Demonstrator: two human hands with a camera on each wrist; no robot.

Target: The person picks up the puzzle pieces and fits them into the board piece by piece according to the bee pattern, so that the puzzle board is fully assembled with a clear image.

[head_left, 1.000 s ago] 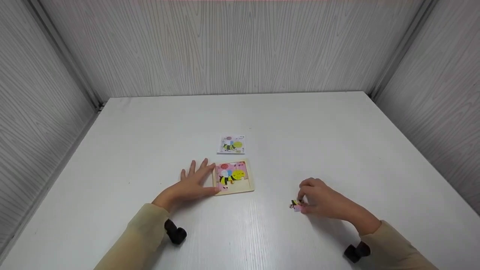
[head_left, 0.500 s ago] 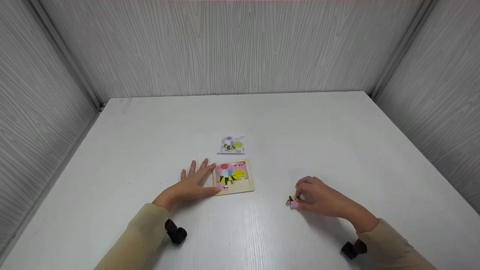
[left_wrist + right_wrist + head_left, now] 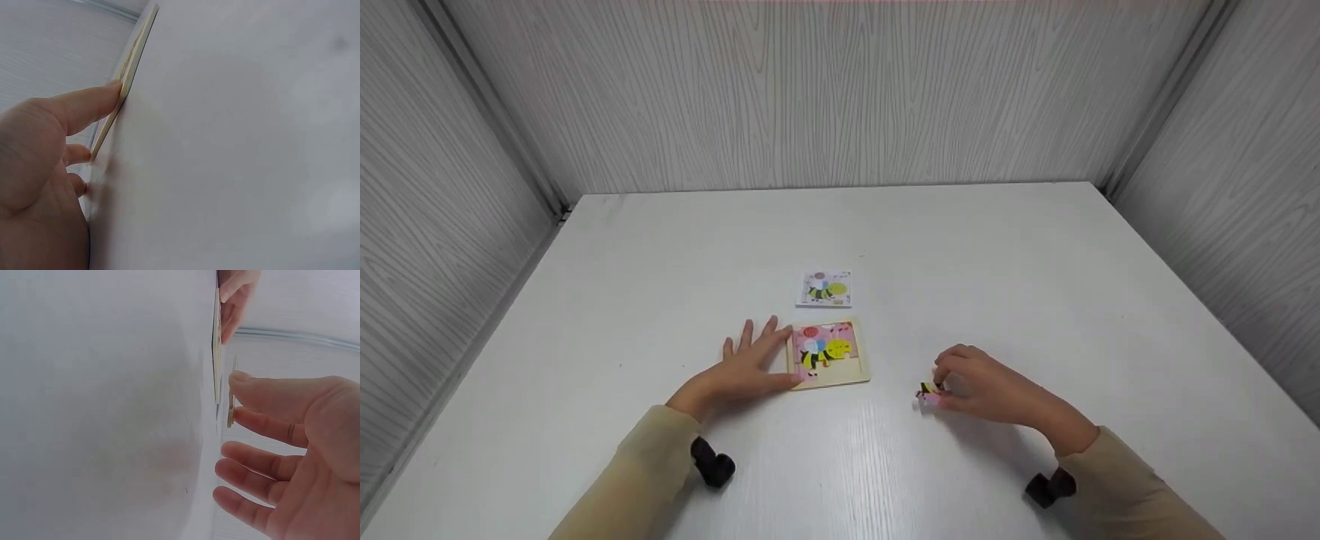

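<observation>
A square wooden puzzle board (image 3: 864, 367) lies on the table, its tray partly filled with pieces that show a yellow and black bee on pink. Along its left side rests my left hand (image 3: 739, 375), fingers spread and mostly straight, with thumb and forefinger touching the frame near its corners. To the right of the board, my right hand (image 3: 986, 390) pinches a small puzzle piece (image 3: 928, 397), pink with black and yellow, between thumb and forefinger. In the right wrist view that thin piece (image 3: 230, 417) is seen edge-on, held off the table, with the other fingers loosely bent.
Just behind the board lies a square picture card (image 3: 825, 290) with the same bee design. The white table (image 3: 997, 247) is bounded by pale wood-grain panels (image 3: 840, 90) at the back and both sides. Each wrist carries a small black camera (image 3: 712, 463).
My right hand has moved left and slightly away from me, carrying the puzzle piece closer to the board. The left hand and the board stay in place.
</observation>
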